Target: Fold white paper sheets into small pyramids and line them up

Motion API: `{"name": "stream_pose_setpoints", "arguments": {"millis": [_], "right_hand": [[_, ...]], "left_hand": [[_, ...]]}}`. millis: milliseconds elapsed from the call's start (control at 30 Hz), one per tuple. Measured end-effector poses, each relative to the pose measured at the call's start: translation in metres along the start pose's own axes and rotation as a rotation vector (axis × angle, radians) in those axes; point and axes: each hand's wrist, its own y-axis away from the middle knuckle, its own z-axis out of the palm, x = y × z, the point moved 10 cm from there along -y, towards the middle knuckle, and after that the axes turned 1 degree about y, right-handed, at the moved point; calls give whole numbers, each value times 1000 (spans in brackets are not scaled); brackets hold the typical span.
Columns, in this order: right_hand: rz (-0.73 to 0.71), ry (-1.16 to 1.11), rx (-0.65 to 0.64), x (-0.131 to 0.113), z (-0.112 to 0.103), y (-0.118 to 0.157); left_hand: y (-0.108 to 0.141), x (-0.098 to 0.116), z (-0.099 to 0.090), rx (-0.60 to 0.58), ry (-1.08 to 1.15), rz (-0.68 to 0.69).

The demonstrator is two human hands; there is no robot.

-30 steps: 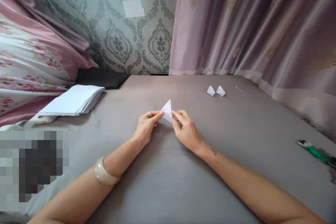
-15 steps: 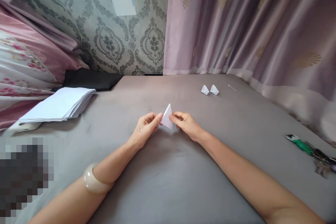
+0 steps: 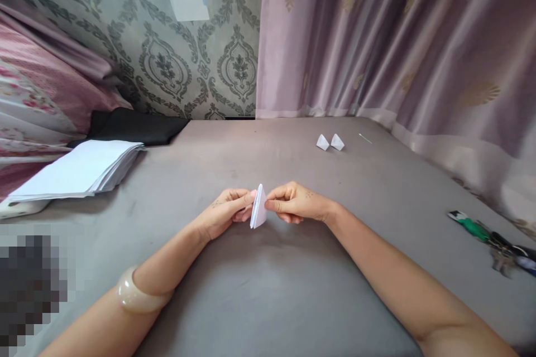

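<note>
A small folded white paper (image 3: 259, 209) stands on edge between my two hands, over the middle of the grey surface. Its layered edges face me and its top comes to a point. My left hand (image 3: 229, 209) pinches it from the left, thumb on the near side. From the right, the thumb and fingers of my right hand (image 3: 293, 202) grip its right edge. Two small folded white paper pieces, one on the left (image 3: 322, 143) and one on the right (image 3: 337, 142), stand side by side farther back.
A stack of white paper (image 3: 79, 170) lies at the left, before a black cloth (image 3: 136, 126). Keys with a green holder (image 3: 473, 227) are at the right. A thin white stick (image 3: 365, 138) lies at the back right, near the curtain (image 3: 377, 39).
The folded paper has come slightly nearer and turned, so its layered edges now show. My hands have moved a little apart and lower. The view has shifted slightly right.
</note>
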Motion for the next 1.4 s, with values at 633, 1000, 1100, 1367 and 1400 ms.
{"name": "stream_pose_setpoints", "arguments": {"millis": [633,1000,1100,1367,1400], "right_hand": [[-163,400,403,-10,-40,-3],[-455,200,778,-21,-44,11],[-436,81,818,-18,-45,12],[-389,46,824,-16,-46,11],[-373,92,812,-16,-45,11]], "left_hand": [[11,49,-31,383,-497,398],[8,42,-32,355,78,511],[10,44,-31,387,130,531],[8,35,-26,381,88,420],[7,34,-25,371,60,389]]}}
